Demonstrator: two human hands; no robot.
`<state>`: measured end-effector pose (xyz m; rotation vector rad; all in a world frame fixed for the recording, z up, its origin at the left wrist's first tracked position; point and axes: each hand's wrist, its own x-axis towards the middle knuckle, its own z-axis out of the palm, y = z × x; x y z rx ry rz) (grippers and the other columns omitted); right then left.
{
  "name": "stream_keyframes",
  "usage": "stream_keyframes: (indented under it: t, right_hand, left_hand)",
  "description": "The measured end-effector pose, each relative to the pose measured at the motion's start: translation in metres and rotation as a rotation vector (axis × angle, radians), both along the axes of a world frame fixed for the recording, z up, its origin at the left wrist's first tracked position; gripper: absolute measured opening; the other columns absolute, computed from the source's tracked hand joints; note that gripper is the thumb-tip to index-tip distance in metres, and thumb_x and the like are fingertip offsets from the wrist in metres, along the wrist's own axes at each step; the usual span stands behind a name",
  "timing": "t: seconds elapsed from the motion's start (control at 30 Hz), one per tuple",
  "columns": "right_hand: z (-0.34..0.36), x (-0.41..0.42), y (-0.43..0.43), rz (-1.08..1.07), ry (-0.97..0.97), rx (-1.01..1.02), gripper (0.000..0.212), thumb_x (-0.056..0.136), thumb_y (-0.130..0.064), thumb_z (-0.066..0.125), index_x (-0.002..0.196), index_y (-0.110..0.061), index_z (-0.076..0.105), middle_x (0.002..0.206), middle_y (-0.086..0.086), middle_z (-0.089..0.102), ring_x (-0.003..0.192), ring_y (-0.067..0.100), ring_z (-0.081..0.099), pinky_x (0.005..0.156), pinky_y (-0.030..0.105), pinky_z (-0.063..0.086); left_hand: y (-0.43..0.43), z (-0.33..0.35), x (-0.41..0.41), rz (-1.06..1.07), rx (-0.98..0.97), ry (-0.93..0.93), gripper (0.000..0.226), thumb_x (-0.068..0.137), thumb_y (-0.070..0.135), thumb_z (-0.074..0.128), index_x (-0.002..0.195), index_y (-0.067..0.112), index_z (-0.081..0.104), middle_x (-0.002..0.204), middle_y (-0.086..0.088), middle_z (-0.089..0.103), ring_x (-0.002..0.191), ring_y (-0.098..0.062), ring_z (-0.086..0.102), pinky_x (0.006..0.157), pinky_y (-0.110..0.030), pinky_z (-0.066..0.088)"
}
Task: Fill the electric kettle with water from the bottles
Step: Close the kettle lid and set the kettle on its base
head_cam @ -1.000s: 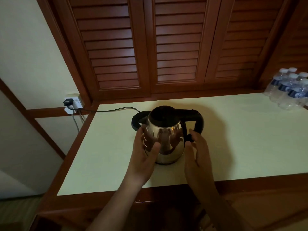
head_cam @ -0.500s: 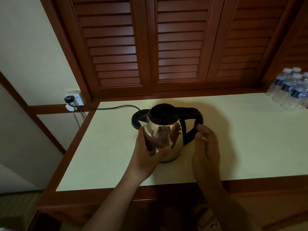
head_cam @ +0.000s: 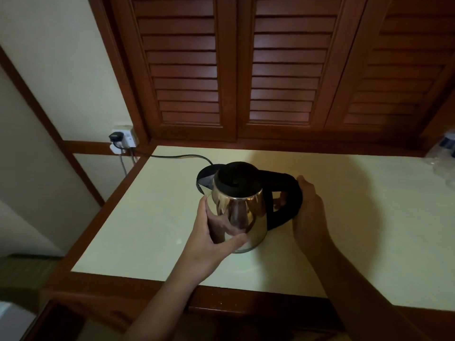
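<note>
At the middle of the table [head_cam: 147,205], a little toward its near edge, stands the kettle [head_cam: 237,212], upright, steel-bodied, with its black lid [head_cam: 236,179] down. Whether its foot rests on the table or hangs just above it I cannot tell. Its handle [head_cam: 286,183] sticks out to the right, so the line from spout to handle runs left to right across the view.

Both hands are on it. The left hand [head_cam: 211,235] grips the steel body from the near left, fingers curled round the side and thumb across the near face. The right hand [head_cam: 310,212] holds the handle from the right, palm against its outer curve, fingertips showing through the loop.

Just beyond the kettle on the far left lies the round black base [head_cam: 203,174], partly hidden by it. A cord [head_cam: 182,156] runs from there left to a socket [head_cam: 123,140] on the wall. Brown shutters [head_cam: 283,70] close off the far side.

Bottles [head_cam: 445,156] sit at the far right edge of the table, half out of view and well apart from the kettle. They lie on the handle's side, so the right hand is the nearer to them. I judge that no water has gone in yet: the lid must first come open, and one hand must let go to fetch a bottle, most likely the right, while the left steadies the body.
</note>
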<state>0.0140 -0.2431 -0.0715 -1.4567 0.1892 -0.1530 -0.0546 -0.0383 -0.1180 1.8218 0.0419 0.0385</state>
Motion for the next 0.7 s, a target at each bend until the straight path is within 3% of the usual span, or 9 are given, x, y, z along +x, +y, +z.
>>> stream_keyframes:
  t: [0.1,0.17,0.23,0.33,0.43,0.57,0.7]
  right_hand:
    - [-0.003,0.008,-0.004,0.066,0.027,0.031,0.046,0.107,-0.034,0.042,0.067,-0.018,0.058,0.057,0.000,0.054,0.054,0.015,0.051,0.067,0.034,0.040]
    - [-0.006,0.012,-0.006,0.093,0.055,0.080,0.048,0.104,-0.040,0.043,0.061,-0.020,0.054,0.056,0.003,0.049,0.053,0.017,0.047,0.068,0.036,0.038]
    - [-0.009,0.016,-0.009,0.138,0.054,0.106,0.051,0.098,-0.050,0.044,0.059,-0.017,0.051,0.056,0.006,0.046,0.056,0.022,0.046,0.073,0.039,0.039]
    - [-0.013,0.021,-0.012,0.218,-0.002,0.082,0.062,0.101,-0.047,0.037,0.050,-0.013,0.046,0.048,0.009,0.042,0.051,0.028,0.044,0.074,0.040,0.041]
    - [-0.010,0.023,-0.009,0.213,-0.017,0.106,0.059,0.096,-0.044,0.037,0.047,-0.012,0.042,0.045,0.010,0.038,0.047,0.028,0.040,0.070,0.040,0.041]
    - [-0.007,0.021,0.001,0.115,0.012,0.214,0.058,0.101,-0.026,0.038,0.043,-0.018,0.043,0.042,0.004,0.036,0.042,0.021,0.033,0.059,0.036,0.034]
    - [0.008,0.028,0.016,0.063,-0.012,0.268,0.058,0.100,-0.024,0.041,0.042,-0.020,0.045,0.043,0.002,0.034,0.041,0.018,0.033,0.057,0.035,0.032]
  left_hand:
    - [-0.009,0.003,-0.001,0.044,-0.007,0.009,0.133,0.061,0.050,0.098,0.156,0.056,0.007,0.150,0.026,0.048,0.147,-0.010,0.041,0.122,-0.045,0.040]
    - [-0.014,0.005,0.000,0.055,0.000,0.005,0.134,0.060,0.041,0.100,0.157,0.052,0.008,0.138,0.030,0.056,0.140,-0.005,0.047,0.119,-0.041,0.044]
    - [-0.018,0.006,-0.001,0.070,0.012,-0.005,0.130,0.061,0.035,0.101,0.155,0.051,0.013,0.138,0.033,0.053,0.132,0.005,0.052,0.111,-0.029,0.050]
    - [-0.023,0.009,-0.003,0.093,0.016,-0.044,0.117,0.066,0.022,0.099,0.148,0.052,0.022,0.128,0.043,0.052,0.122,0.015,0.054,0.093,-0.009,0.051]
    - [-0.026,0.011,-0.003,0.113,0.002,-0.077,0.112,0.066,0.020,0.099,0.146,0.049,0.027,0.134,0.030,0.056,0.124,0.008,0.057,0.093,-0.011,0.052]
    - [-0.022,0.017,-0.004,0.115,0.006,-0.115,0.112,0.061,0.025,0.101,0.146,0.049,0.033,0.135,0.028,0.058,0.126,0.004,0.058,0.096,-0.017,0.054]
    - [-0.003,0.030,0.008,0.087,0.018,-0.168,0.107,0.061,0.022,0.101,0.144,0.047,0.038,0.135,0.023,0.061,0.126,0.000,0.060,0.095,-0.020,0.056]
